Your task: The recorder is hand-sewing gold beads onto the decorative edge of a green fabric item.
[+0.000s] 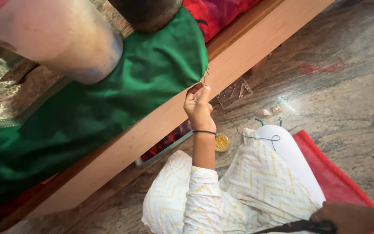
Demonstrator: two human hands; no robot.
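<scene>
Speckled stone floor [347,108]; a wooden frame beam [239,56] runs diagonally across it, with green cloth [109,99] stretched over its far side. Your left hand [199,106] is raised to the beam's edge, fingertips pinched shut on a small needle [204,78] at the cloth's right border. Your right hand [351,219] sits at the near right corner, closed around dark scissors [299,226] on your lap. A small dish of yellow beads [221,142] rests on the floor just beside your left wrist. A red mat [334,173] lies under you.
</scene>
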